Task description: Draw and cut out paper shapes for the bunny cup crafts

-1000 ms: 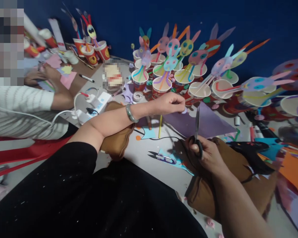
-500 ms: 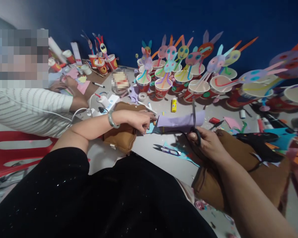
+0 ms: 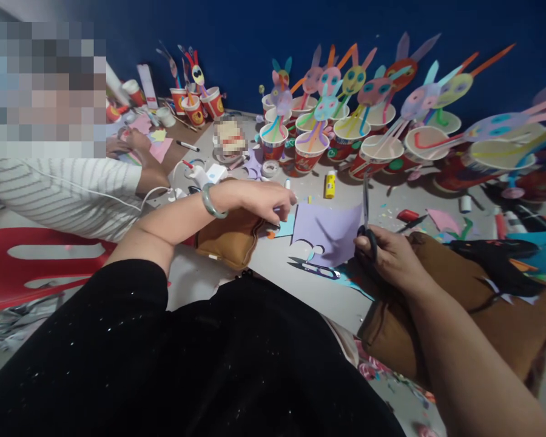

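Observation:
My right hand (image 3: 384, 252) grips a pair of black-handled scissors (image 3: 366, 209) with the blades pointing up, at the right edge of a purple paper sheet (image 3: 330, 227). Curved pieces are cut from the sheet's lower left edge. Left of the sheet, my left hand (image 3: 270, 201) hovers with loosely bent fingers and nothing visible in them; a bracelet is on its wrist. Beneath it are a light blue paper piece (image 3: 286, 226) and a brown padded cushion (image 3: 227, 240). Thread snips (image 3: 316, 267) lie just below the purple sheet, partly over blue paper (image 3: 357, 286).
Behind stand several paper cups (image 3: 312, 149) with rabbit-faced figures. A yellow glue stick (image 3: 330, 184) stands before them. A brown cushion (image 3: 464, 315) lies under my right forearm. At left, another person's striped sleeve (image 3: 73, 188) is near a white power strip (image 3: 213, 175).
The purple sheet, folded up before, now lies opened out toward me, showing its cut edge. My left hand has lifted and its fingers have loosened. The view has shifted slightly.

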`<act>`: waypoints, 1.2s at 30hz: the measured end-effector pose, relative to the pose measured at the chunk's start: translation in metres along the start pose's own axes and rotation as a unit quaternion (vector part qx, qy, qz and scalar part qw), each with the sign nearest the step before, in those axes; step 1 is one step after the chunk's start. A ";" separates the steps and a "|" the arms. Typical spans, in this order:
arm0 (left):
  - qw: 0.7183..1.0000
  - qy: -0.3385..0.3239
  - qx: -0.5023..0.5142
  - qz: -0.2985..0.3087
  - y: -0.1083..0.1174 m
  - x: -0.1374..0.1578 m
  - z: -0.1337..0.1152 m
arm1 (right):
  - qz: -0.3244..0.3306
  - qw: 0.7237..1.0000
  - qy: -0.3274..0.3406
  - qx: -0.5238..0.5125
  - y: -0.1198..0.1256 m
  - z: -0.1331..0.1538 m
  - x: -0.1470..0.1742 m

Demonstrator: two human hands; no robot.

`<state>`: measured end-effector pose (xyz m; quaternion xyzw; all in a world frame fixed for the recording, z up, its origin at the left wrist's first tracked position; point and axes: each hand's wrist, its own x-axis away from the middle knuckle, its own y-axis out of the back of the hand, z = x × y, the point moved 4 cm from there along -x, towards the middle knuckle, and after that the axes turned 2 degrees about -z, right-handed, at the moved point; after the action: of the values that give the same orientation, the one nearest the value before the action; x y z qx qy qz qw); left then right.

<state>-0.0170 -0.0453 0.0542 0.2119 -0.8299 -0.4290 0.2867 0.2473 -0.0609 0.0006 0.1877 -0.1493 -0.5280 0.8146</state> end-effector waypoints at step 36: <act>0.699 -0.036 0.698 -0.151 0.014 -0.101 -0.027 | -0.194 0.966 -0.038 -0.167 0.023 -0.002 0.010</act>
<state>0.0744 0.0069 0.0484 0.4584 -0.8577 0.2290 -0.0424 0.2711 -0.0609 0.0098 0.0539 -0.0508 -0.7003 0.7100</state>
